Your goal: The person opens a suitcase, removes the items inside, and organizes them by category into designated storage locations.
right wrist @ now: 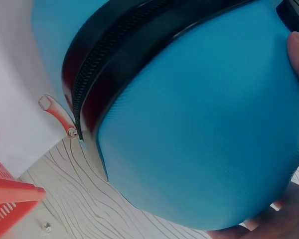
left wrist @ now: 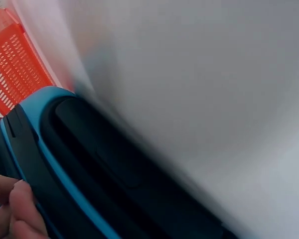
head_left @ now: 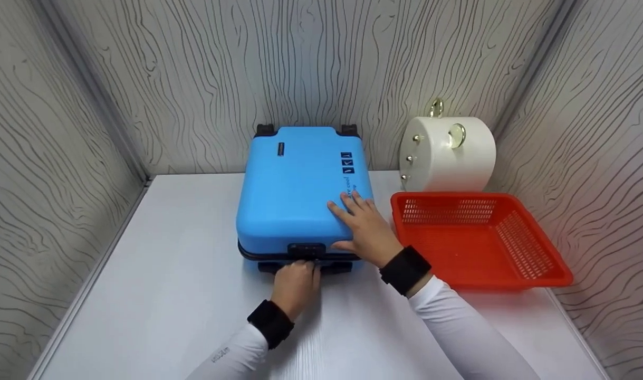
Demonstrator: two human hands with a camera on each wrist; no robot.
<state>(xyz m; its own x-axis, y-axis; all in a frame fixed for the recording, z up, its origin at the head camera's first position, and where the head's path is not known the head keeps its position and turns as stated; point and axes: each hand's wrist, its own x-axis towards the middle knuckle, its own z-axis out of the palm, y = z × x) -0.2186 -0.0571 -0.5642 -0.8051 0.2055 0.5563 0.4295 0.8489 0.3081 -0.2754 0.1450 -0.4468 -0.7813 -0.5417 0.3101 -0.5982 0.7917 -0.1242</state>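
A light blue hard-shell suitcase (head_left: pixel 300 184) lies flat on the white table, its wheels toward the back wall. At its front, my left hand (head_left: pixel 294 285) has curled fingers at the black zipper seam under the lock (head_left: pixel 306 249). In the left wrist view the thumb and fingertips (left wrist: pixel 25 191) pinch together at this band; what is between them is hidden. My right hand (head_left: pixel 371 232) rests on the lid's front right corner with spread fingers. A zipper pull (right wrist: pixel 57 112) hangs at the suitcase's side seam in the right wrist view.
A red perforated plastic basket (head_left: pixel 474 253) stands close on the right. Behind it sits a white cylindrical object (head_left: pixel 458 158) with gold-coloured knobs. Wood-patterned walls (head_left: pixel 194 79) enclose the table (head_left: pixel 184 274) at the back and both sides.
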